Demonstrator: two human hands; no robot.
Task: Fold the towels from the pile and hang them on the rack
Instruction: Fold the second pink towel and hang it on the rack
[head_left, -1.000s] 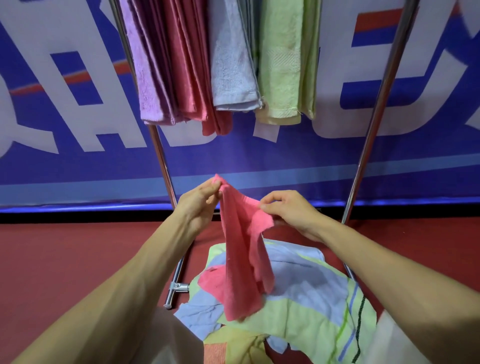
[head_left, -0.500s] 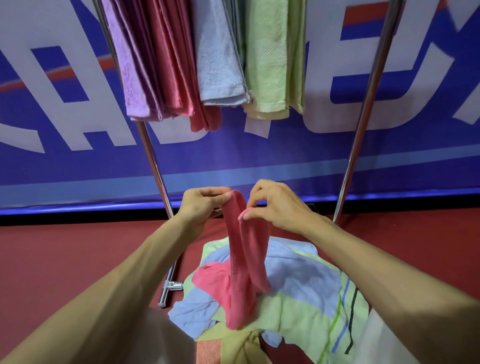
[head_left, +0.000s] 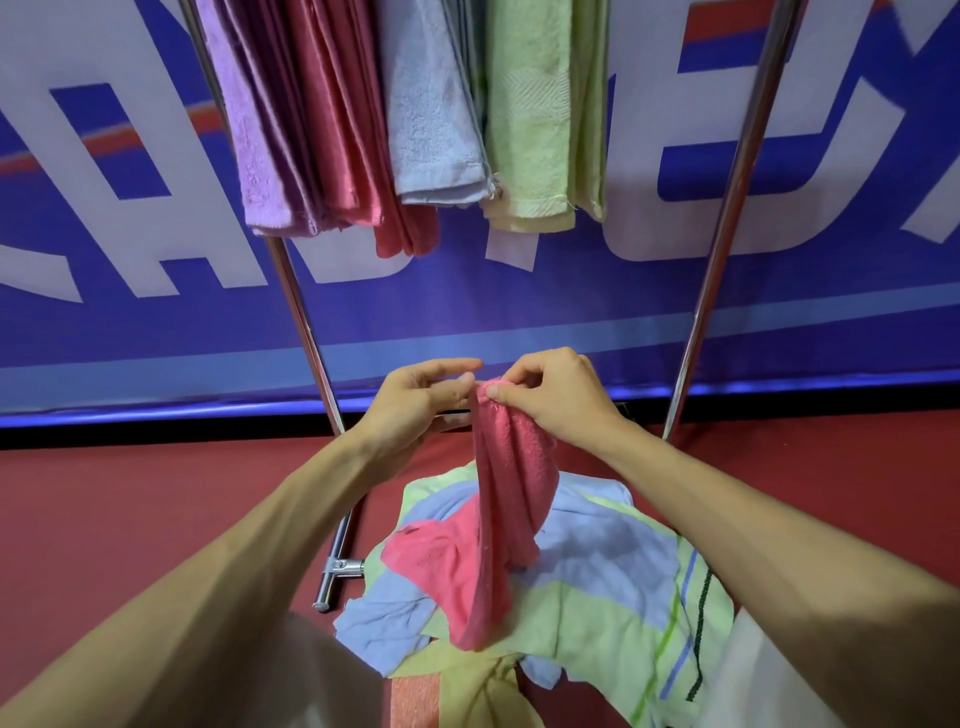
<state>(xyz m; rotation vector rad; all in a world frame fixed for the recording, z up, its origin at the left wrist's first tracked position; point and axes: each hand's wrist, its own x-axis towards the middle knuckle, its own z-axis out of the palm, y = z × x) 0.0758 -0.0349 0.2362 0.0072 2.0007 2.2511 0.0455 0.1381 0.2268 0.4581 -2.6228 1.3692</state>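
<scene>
Head view. Right hand (head_left: 556, 400) pinches the top edge of the pink towel (head_left: 511, 499) between thumb and curled fingers. Left hand (head_left: 415, 400) meets the same edge with fingers nearly straight; it seems to pinch there too, though the cloth hides the contact. The towel hangs bunched, its lower end resting on the pile (head_left: 613, 603) on the red floor (head_left: 130, 509). Behind, the rack (head_left: 306, 332) carries folded purple, red, blue and green towels. Blue banner (head_left: 519, 296) behind it.

Even indoor light, soft shadows, glare on rack poles (head_left: 727, 218), wide-angle edge bending
</scene>
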